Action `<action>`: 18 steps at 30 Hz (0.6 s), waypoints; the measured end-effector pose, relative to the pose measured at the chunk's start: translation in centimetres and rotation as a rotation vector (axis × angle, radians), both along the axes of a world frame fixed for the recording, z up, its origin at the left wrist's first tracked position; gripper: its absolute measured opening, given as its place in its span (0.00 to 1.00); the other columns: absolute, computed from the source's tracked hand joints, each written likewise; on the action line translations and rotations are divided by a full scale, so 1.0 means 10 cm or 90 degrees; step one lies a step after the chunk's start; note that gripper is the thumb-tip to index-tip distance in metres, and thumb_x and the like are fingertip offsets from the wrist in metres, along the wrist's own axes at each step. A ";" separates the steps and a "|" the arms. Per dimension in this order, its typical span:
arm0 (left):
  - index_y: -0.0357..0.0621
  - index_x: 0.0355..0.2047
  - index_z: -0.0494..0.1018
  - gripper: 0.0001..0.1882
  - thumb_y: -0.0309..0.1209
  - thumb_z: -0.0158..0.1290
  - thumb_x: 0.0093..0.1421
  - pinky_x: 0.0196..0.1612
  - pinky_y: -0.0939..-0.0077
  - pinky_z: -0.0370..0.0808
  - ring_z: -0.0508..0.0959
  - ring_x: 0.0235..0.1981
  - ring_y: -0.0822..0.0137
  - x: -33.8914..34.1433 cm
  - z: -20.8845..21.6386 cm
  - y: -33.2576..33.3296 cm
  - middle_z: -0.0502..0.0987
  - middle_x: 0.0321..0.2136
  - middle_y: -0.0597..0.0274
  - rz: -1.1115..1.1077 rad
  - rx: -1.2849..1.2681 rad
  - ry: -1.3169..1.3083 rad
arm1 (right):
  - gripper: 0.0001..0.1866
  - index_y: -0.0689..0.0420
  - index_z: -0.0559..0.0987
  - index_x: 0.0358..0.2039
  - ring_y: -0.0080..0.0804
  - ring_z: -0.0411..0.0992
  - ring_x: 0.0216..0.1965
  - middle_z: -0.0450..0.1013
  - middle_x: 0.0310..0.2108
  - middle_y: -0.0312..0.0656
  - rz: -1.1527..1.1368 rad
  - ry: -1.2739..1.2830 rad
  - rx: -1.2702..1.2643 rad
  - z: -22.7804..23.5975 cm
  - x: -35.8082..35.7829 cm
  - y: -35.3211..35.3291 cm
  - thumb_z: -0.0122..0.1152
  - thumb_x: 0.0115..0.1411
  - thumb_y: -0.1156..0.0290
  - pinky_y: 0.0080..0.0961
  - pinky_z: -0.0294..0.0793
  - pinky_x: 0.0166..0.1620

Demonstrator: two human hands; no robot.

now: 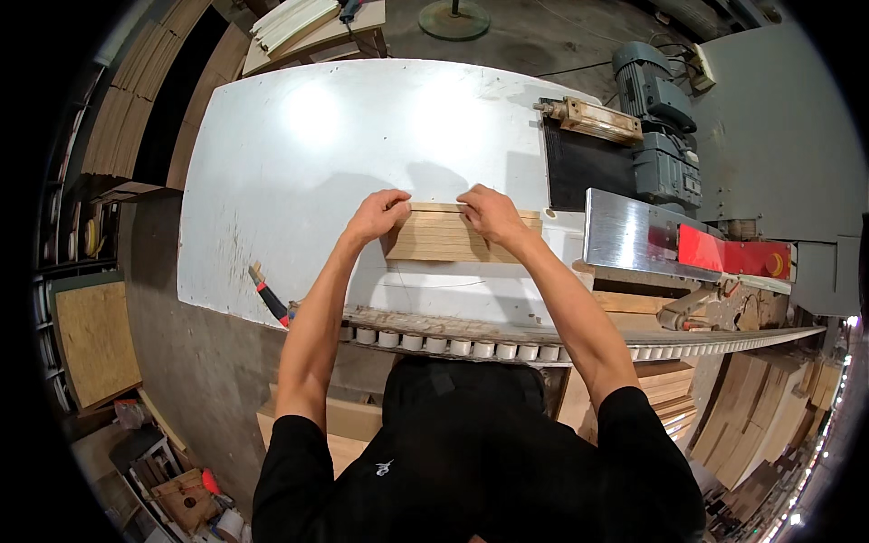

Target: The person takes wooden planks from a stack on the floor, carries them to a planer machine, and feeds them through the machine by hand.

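A small stack of thin wooden strips [448, 240] lies on the white machine table [299, 154], just in front of me. My left hand [378, 215] grips the stack's left end, fingers curled over its far edge. My right hand [490, 212] rests on the top far edge toward the right, fingers pressed onto the wood. Both forearms reach in from below.
A row of white rollers [453, 345] runs along the table's near edge. To the right stand a shiny metal guard with a red panel [688, 246] and a grey motor [656, 118]. A red-handled tool [269, 297] lies at the table's left corner. Wood panels are stacked at lower right [751, 416].
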State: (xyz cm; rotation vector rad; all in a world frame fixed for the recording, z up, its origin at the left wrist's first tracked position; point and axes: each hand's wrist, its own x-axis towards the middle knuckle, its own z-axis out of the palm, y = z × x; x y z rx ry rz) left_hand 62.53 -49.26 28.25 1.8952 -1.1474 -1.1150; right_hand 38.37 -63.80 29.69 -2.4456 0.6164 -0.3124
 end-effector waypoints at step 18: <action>0.32 0.70 0.46 0.41 0.55 0.33 0.72 0.72 0.68 0.43 0.46 0.73 0.58 -0.57 0.14 0.35 0.46 0.72 0.48 0.232 -0.010 0.224 | 0.41 0.63 0.49 0.71 0.38 0.37 0.74 0.42 0.74 0.48 -0.373 -0.226 0.540 -0.37 -1.21 0.19 0.28 0.72 0.40 0.30 0.35 0.73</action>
